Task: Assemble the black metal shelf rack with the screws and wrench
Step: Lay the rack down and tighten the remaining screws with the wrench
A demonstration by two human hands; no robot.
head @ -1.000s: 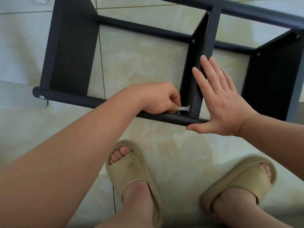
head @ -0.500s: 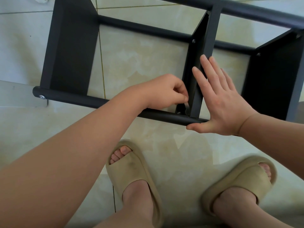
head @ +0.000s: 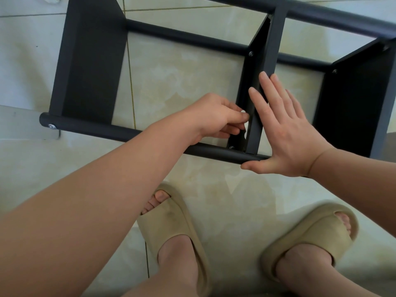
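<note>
Head view: left hand [head: 216, 118], pinching the wrench [head: 246, 127], has swung it from level to upright. Right hand [head: 285, 129] stays flat against the rack [head: 90, 61]; screw [head: 231, 147] tightening likely continues.

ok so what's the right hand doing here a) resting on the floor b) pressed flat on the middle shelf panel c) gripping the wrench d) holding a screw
b: the right hand lies with straight fingers against the middle shelf panel, while the left hand pinches the wrench.
</note>
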